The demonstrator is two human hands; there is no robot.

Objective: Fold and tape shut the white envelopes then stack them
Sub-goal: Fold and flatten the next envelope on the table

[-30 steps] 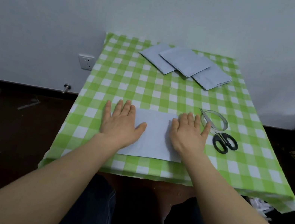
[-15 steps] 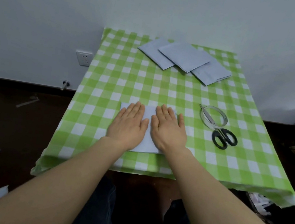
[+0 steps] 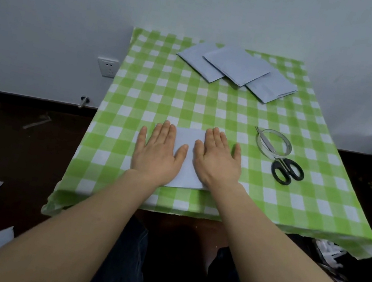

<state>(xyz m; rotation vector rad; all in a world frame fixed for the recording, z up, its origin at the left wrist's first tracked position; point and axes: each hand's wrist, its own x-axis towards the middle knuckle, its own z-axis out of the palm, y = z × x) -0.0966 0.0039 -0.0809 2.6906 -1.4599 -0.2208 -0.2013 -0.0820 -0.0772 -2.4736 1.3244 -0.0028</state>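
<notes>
A table with a green-and-white checked cloth (image 3: 212, 100) stands against a white wall. At 6 o'clock on the cloth lies a folded white envelope (image 3: 184, 163). The left hand (image 3: 155, 153) and right hand (image 3: 217, 161) rest flat on it, fingers straight and together, thumbs spread, gripping nothing. At 12 o'clock three overlapping envelopes (image 3: 237, 68) lie stacked; contents cannot be determined. At 3 o'clock: clear tape roll (image 3: 288, 149), touching black-handled scissors (image 3: 284, 168).

Tablecloth (image 3: 211, 105): patterned in light green and white checks. Folded envelope (image 3: 185, 165): plain white. Far envelopes (image 3: 237, 66): plain white, tinged blue-grey. Scissors (image 3: 284, 163): handles coloured black. Wall (image 3: 204, 0): painted white. Floor (image 3: 18, 141): dark brown.
</notes>
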